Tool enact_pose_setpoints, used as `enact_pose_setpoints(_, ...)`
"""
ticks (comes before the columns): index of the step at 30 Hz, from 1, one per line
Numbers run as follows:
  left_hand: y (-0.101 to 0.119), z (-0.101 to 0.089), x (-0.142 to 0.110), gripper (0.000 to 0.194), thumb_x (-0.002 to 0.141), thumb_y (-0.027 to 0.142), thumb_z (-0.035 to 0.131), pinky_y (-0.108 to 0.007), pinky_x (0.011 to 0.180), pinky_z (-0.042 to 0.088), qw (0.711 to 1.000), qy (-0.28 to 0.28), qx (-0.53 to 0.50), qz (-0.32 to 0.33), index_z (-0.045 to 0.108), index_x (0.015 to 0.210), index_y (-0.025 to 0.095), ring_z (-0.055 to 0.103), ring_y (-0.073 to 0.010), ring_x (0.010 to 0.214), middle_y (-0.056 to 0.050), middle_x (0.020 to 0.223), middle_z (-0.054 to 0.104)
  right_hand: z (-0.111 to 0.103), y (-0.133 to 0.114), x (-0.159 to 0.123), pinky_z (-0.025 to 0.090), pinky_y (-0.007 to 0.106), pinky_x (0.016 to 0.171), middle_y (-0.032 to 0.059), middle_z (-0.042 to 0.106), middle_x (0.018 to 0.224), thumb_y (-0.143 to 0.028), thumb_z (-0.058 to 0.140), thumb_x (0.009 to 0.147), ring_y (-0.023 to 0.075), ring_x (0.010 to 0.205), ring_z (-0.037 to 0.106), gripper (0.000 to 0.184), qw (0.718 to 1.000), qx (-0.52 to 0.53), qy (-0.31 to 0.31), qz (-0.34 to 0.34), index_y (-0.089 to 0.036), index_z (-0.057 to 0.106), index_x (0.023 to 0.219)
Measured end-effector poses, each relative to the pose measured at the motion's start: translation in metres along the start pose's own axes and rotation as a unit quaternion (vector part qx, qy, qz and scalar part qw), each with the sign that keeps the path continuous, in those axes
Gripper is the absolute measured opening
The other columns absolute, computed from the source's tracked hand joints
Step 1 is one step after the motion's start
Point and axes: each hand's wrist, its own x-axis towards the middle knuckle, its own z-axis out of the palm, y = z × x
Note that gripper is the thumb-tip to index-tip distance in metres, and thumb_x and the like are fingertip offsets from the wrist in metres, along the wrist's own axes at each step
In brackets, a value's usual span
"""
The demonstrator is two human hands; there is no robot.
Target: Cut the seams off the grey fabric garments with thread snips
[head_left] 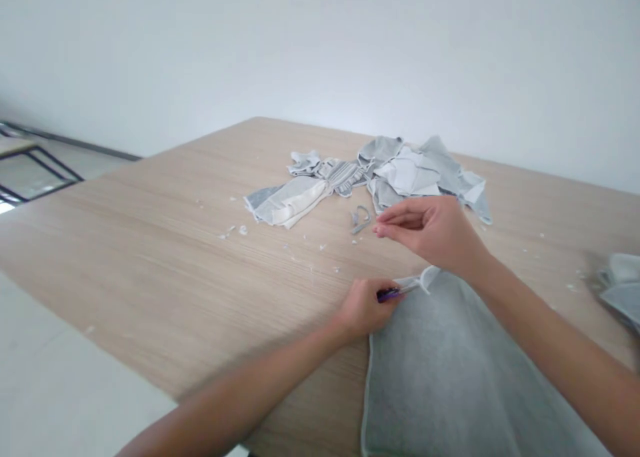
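A large grey cloth [440, 364] with a pale stitched edge spreads over the near side of the table. My left hand [367, 307] is closed at its upper left corner, gripping the cloth and a small purple-handled tool [387, 295]. The tool's thin pale end points right, towards a loose white strip [427, 278] at the cloth's top edge; its exact kind is unclear. Above that edge, my right hand [425, 227] is raised with thumb and fingertips pressed together. Anything between those fingertips is too small to make out.
Crumpled grey and white cloth pieces [410, 170] lie in a heap towards the wall, with a striped piece [343, 174] beside them. A curled grey strip [361, 219] and white lint scraps [243, 230] are scattered about. More folded cloth [623, 287] sits at the right.
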Motion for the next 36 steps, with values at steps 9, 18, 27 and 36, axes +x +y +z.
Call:
enact_pose_setpoints(9,-0.004,0.002,-0.002,0.018,0.088,0.023,0.064,-0.025,0.062,0.042,0.999,-0.014,-0.006,0.036,0.080,0.096,0.019,0.063,-0.0166,0.069,-0.001,0.078,0.074,0.098,0.036,0.060,0.041,0.027,0.058,0.0061,0.074,0.063,-0.019,0.080,0.072,0.0177,0.058,0.064,0.009,0.908,-0.292,-0.278,-0.113,-0.018,0.078,0.063)
enact_pose_setpoints(18,-0.003,0.003,-0.003,0.022,0.089,0.021,0.060,-0.028,0.063,0.044,0.999,-0.014,0.010,0.045,0.079,0.098,0.020,0.065,-0.0193,0.069,-0.004,0.083,0.076,0.090,0.054,0.055,0.044,0.026,0.061,0.0034,0.077,0.080,-0.021,0.071,0.074,0.0167,0.067,0.066,0.022,0.931,-0.201,-0.280,-0.118,-0.024,0.083,0.092)
enact_pose_setpoints(27,0.002,-0.003,-0.002,0.019,0.086,0.018,0.061,-0.024,0.060,0.040,0.999,-0.018,0.017,0.036,0.079,0.091,0.017,0.062,-0.0162,0.067,-0.001,0.075,0.072,0.018,0.035,0.020,0.051,0.031,0.069,0.0044,0.078,0.092,-0.038,0.070,0.086,0.0196,0.076,0.068,0.023,0.963,-0.222,-0.080,-0.129,-0.025,0.080,0.102)
enact_pose_setpoints(36,-0.002,-0.002,0.001,0.024,0.090,0.028,0.061,-0.024,0.067,0.044,0.999,-0.007,-0.037,0.025,0.080,0.098,0.016,0.067,-0.0188,0.080,-0.003,0.088,0.078,-0.084,0.096,-0.108,0.059,0.041,0.085,0.0056,0.078,0.094,-0.042,0.074,0.084,0.0216,0.084,0.072,0.029,0.957,-0.169,0.222,0.076,-0.024,0.077,0.107)
